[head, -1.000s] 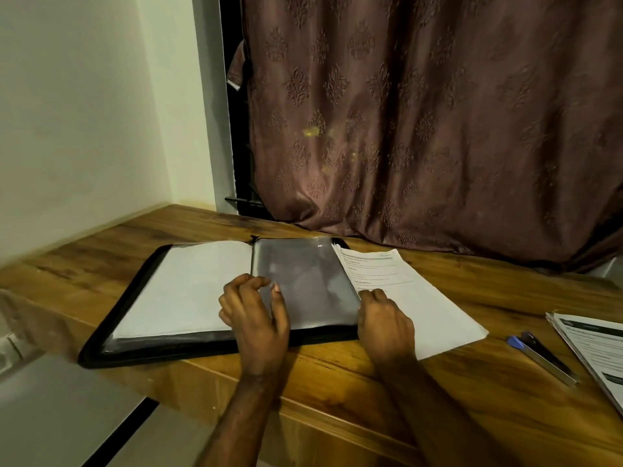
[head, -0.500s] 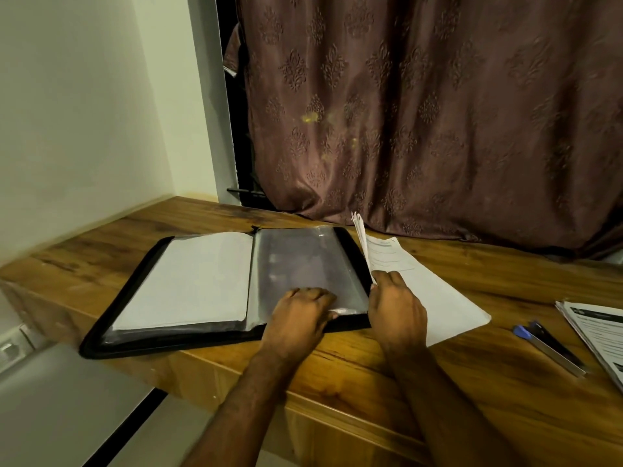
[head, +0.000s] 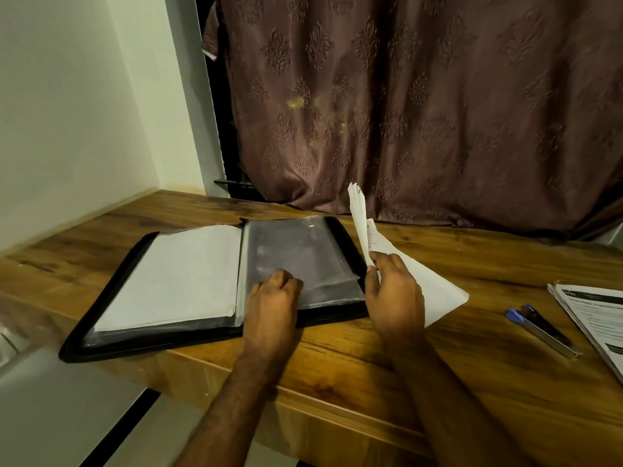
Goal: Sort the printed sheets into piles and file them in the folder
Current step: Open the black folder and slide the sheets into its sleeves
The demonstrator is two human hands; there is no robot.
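A black zip folder lies open on the wooden table. Its left side shows a filed white sheet under plastic, its right side an empty clear sleeve. My left hand has its fingers curled on the sleeve's lower edge, which bulges up beside them. My right hand pinches the near left edge of a few printed sheets and holds that side raised, tilted up just right of the folder. The sheets' far corner still rests on the table.
A blue and dark pen or stapler lies right of my right hand. Another stack of printed sheets sits at the right edge of the view. A brown curtain hangs behind the table, a wall at left.
My right hand has lifted the sheets' left edge higher off the table. My left hand moved from the folder's middle to the sleeve's lower edge and curled there.
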